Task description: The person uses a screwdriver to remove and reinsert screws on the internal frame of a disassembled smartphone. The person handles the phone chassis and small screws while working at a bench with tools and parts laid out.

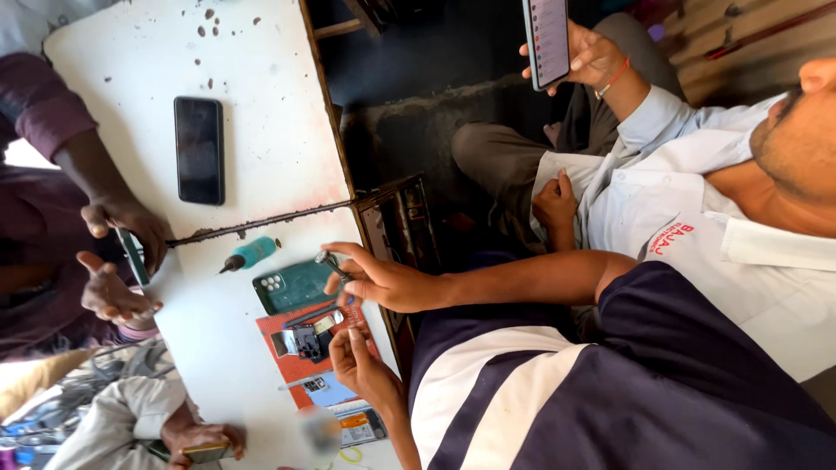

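My right hand (379,280) reaches over the white table (261,104) and pinches a small metal tool (330,259), likely tweezers, just above a green phone back cover (292,287). My left hand (361,365) rests with curled fingers at the edge of a red work mat (296,387). It is beside an opened phone (306,339) with its inner parts exposed. Whether those fingers hold anything is hidden. A teal-handled screwdriver (250,254) lies next to the cover.
A black phone (198,150) lies face up farther out on the table. A person in a maroon sleeve (39,109) holds a thin phone at the far side. A person in a white shirt (662,187) sits beside me holding a phone (547,39). Another person's hand (205,439) holds a phone.
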